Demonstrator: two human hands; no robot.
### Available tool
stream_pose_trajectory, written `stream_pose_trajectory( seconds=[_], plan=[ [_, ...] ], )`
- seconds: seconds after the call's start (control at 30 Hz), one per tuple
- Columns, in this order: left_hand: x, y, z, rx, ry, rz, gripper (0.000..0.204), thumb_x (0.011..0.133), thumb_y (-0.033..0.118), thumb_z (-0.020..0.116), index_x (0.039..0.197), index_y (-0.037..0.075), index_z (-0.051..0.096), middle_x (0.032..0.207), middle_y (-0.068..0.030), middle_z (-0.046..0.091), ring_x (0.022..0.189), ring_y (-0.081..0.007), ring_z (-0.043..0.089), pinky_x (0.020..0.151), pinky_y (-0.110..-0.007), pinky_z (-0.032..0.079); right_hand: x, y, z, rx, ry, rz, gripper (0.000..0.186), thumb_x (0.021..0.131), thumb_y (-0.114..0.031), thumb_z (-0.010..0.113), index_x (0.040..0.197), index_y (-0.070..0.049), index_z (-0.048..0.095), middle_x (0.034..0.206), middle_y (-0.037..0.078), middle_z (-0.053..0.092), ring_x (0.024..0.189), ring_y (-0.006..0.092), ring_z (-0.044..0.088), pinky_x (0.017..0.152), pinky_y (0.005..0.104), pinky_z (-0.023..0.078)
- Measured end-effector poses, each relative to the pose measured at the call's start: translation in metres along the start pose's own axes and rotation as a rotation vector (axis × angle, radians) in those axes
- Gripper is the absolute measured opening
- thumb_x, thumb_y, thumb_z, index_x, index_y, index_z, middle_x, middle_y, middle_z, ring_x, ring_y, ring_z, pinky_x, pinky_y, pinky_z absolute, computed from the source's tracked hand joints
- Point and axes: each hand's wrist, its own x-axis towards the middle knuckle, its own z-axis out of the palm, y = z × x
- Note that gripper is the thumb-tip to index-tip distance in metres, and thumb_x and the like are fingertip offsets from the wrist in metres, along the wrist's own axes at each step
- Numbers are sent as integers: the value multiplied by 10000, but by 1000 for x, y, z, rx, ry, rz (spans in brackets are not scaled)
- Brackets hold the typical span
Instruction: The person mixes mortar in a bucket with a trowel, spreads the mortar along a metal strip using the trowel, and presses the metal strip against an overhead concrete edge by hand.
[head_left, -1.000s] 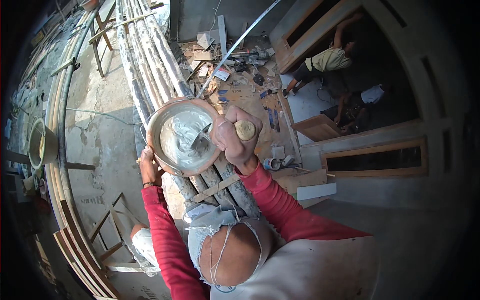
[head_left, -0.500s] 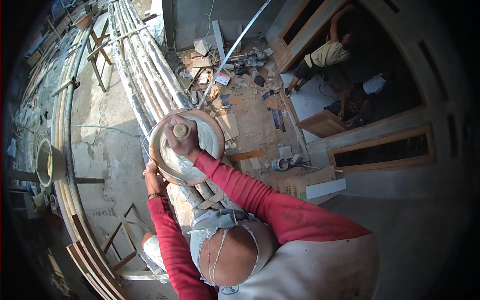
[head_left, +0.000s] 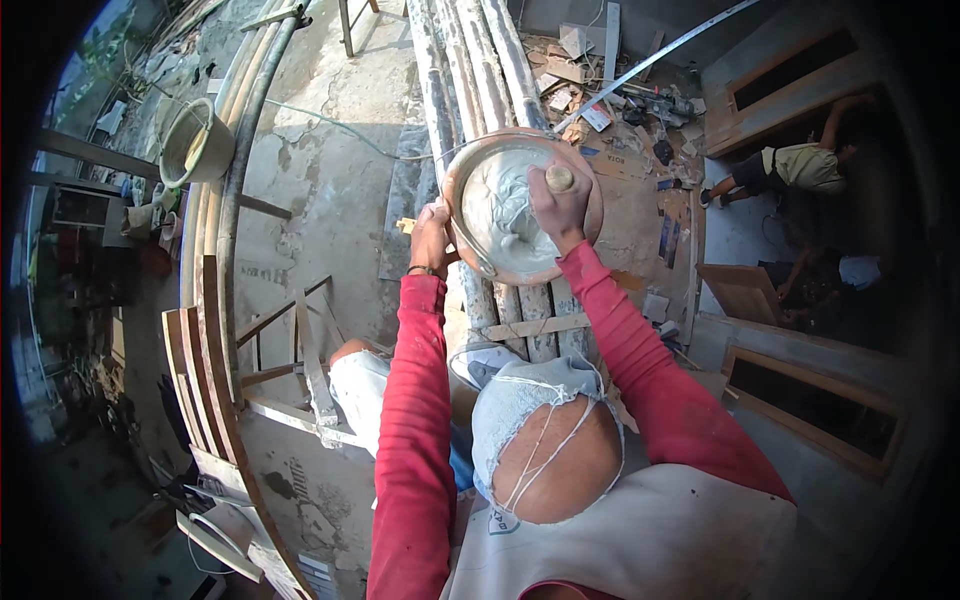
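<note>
My left hand [head_left: 431,235] is closed on the left rim of a round, clay-coloured bowl [head_left: 518,272] filled with wet pale grey paste [head_left: 492,195]. My right hand [head_left: 555,210] wraps round a wooden tool handle [head_left: 559,178] over the paste's right half; the tool's working end is hidden. The bowl rests on several paste-spattered poles [head_left: 450,70]. Below it my knee, in torn pale jeans [head_left: 485,430], is bent up, with a shoe [head_left: 480,362] on the poles.
A second run of poles and boards [head_left: 215,270] curves along the left, beside a hanging bucket [head_left: 192,150]. A wooden trestle [head_left: 300,330] stands lower left. Scrap pieces [head_left: 575,65] litter the back. Two other people [head_left: 800,170] work in a doorway at right, near a wooden-framed window [head_left: 810,410].
The view has swung, so surroundings and bowl sit further right. My right hand shifted left across the paste, then back toward the bowl's right half, still gripping the handle. My left hand stays on the rim.
</note>
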Motion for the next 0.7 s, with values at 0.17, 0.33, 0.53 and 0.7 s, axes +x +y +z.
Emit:
stream_pose_trajectory(
  seconds=[0.17,0.33,0.53,0.7],
  plan=[
    [-9,4,-22,-28,9,-34,409,926,297,446,1307,149,441,1292,-63,452,1188,-308,492,869,-524,492,47,-66,37,298,73,26,250,791,-35,576,591,-28,427,497,16,444,463,83,434,456,285,379],
    [-4,2,-7,7,-2,-27,387,924,307,454,1275,145,472,1239,-41,470,1156,-291,504,862,-527,491,32,6,24,221,111,21,291,822,-41,560,577,-38,403,518,4,463,439,79,426,409,260,349],
    [-11,0,-21,2,43,-30,315,928,325,472,1186,151,519,1171,-46,494,1096,-285,538,828,-520,499,-3,-81,-19,400,-57,219,244,861,-28,495,636,-54,402,513,-1,419,407,75,359,402,249,334],
    [-17,9,-18,5,71,7,320,941,343,461,1194,155,517,1174,-46,504,1108,-272,538,839,-508,497,-6,-95,-44,565,-78,149,227,868,-22,476,651,-45,414,512,-8,393,405,57,342,395,241,327]
  ],
)
